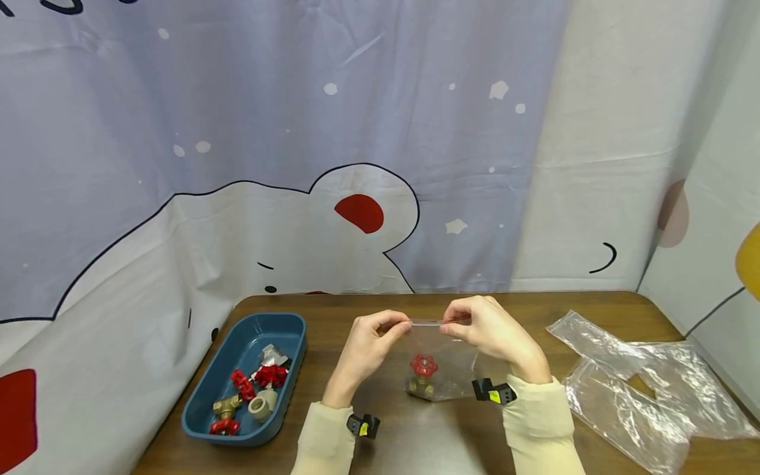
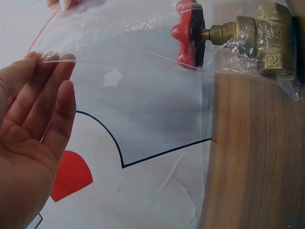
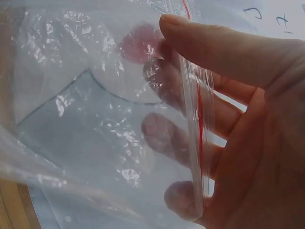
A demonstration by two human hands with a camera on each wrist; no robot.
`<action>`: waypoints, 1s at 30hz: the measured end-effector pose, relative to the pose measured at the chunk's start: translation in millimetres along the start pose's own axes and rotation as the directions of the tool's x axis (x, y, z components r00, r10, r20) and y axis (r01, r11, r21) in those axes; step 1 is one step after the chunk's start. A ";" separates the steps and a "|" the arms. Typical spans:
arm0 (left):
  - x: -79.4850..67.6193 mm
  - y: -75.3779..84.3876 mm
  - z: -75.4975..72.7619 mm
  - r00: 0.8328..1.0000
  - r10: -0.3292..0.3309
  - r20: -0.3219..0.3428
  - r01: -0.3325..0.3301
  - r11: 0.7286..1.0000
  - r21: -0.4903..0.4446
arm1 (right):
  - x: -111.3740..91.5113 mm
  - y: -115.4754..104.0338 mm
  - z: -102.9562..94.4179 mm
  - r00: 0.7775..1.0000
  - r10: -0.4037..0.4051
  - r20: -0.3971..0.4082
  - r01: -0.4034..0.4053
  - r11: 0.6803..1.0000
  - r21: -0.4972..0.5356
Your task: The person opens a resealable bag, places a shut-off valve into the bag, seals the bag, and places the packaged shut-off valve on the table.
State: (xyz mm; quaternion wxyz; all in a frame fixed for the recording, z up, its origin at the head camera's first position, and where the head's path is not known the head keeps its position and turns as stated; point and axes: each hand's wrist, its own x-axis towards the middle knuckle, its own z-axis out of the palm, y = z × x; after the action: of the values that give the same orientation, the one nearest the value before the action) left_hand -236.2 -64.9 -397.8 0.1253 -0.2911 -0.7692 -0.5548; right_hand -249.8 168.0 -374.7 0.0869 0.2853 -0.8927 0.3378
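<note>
Since both hands are up at the mouth of a clear bag (image 1: 457, 373), this looks to me like the closing step, with the filling part done for this one. The left hand (image 1: 365, 346) has its grip pinching one end of the top edge, thumb against fingers. The right hand (image 1: 489, 330) has its grip pinching further along, thumb on one side of the zip strip (image 2: 57, 61) and fingertips showing through the plastic in the right wrist view. Can't tell if the zip is actually sealed anywhere yet.

The brass valve (image 1: 422, 377) with the red wheel is down inside the bag, sitting low in the corner on the left hand's side. No idea from these angles whether the bag's bottom touches the worktop (image 1: 410, 455) or hangs just above.

Next move, I'd say, calls for lining both lips up and pressing firmly along the strip, end to end, without letting the valve's weight drag one side down.

Off to the left there's a blue tray (image 1: 246, 343) with more red-wheeled valves and a whitish fitting (image 1: 261, 405); to the right, loose clear bags (image 1: 600, 402). Behind everything, a printed curtain (image 1: 445, 145).
</note>
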 end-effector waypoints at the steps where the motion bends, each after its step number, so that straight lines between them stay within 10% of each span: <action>1: -0.1 -0.3 0.2 1.000 -0.001 0.000 0.001 1.000 -0.004 | -0.1 0.6 0.0 1.000 -0.002 0.002 0.002 1.000 0.006; 30: -0.5 -0.4 -0.7 1.000 -0.010 0.001 0.010 1.000 -0.001 | -1.9 9.7 -2.7 1.000 0.000 0.005 0.000 0.998 0.063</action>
State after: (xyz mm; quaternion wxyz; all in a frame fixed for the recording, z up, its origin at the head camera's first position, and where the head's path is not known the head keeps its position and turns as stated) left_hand -236.2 -65.8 -398.1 0.1219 -0.2878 -0.7705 -0.5556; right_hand -253.8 176.5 -378.7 0.0755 0.2888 -0.8819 0.3649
